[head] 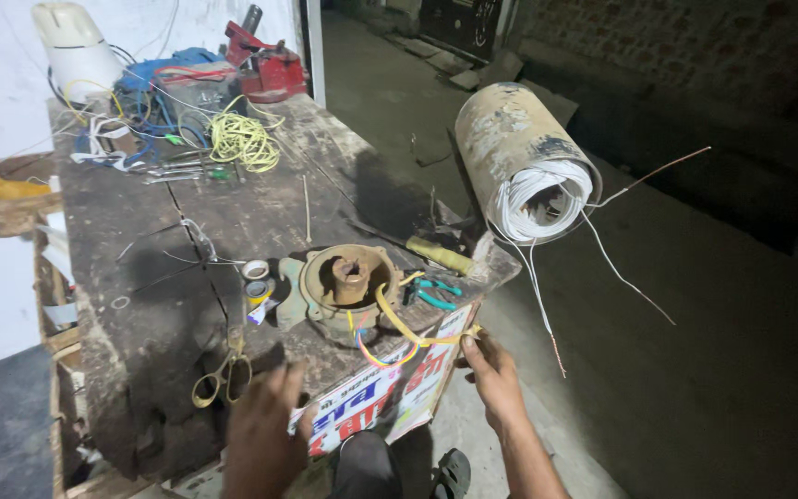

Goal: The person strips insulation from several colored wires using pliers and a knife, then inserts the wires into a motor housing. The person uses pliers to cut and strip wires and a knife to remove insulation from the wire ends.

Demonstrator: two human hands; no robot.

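Head view. Left hand (265,434), fingers spread and holding nothing, rests at the near edge of the table (131,231), just beside the yellow-handled scissors (222,374). Right hand (491,370) pinches the yellow sleeved wire (399,323) leading from the round motor housing (348,291) on the table edge. Green-handled pliers (434,294) lie just right of the housing; a wound stator cylinder (524,162) stands beyond.

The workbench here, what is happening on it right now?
A person works at a dark wooden workbench. The right hand pinches a yellow sleeved wire coming from a rusty motor end housing. The left hand is near the bench edge, by yellow-handled scissors. A cylindrical stator with white windings stands behind.
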